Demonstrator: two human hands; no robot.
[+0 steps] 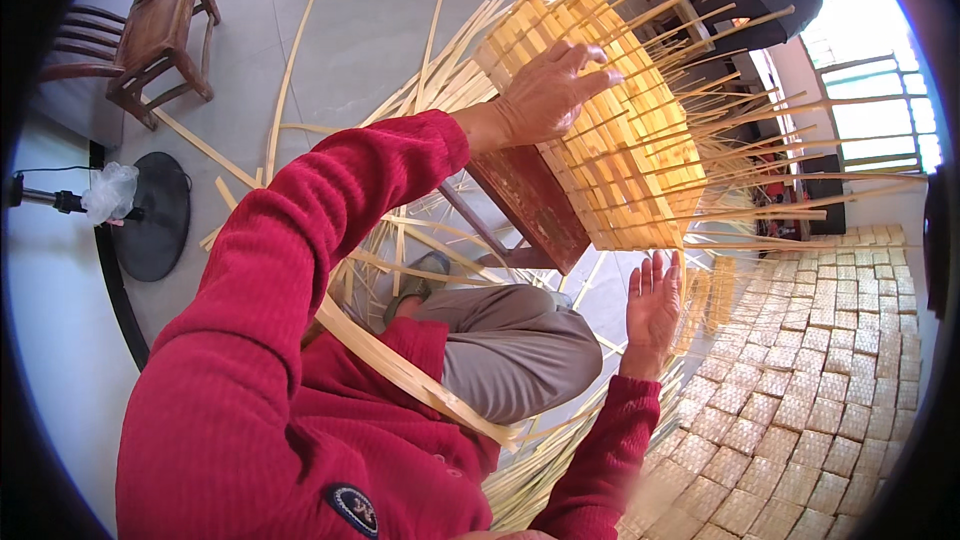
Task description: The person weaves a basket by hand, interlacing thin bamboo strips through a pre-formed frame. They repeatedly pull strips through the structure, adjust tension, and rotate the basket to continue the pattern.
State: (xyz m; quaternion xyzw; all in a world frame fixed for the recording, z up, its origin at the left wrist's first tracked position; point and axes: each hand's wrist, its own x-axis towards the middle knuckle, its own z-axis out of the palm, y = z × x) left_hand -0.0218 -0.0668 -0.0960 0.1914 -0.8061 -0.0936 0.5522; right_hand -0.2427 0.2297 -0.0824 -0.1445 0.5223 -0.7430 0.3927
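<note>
A half-woven basket (640, 165) of pale bamboo strips rests tilted on a worn red-brown wooden stool or bench (535, 205). Long unwoven stakes (760, 120) fan out from its right side. My left hand (548, 95) lies across the upper left of the basket, back upward, with its fingers bent and spread on the weave among the stakes. Just below the basket's lower right corner is my right hand (652, 308), palm turned up and fingers stretched, their tips close to the edge. Whether those tips touch a strip is unclear. A wide bamboo strip (410, 375) crosses my lap.
Loose bamboo strips (420, 90) litter the floor around the stool. Stacked woven pieces (800, 370) cover the right side. A wooden chair (160, 30) stands far left, above a round black stand base (155, 215). Another person (765, 0) bends over at the far right.
</note>
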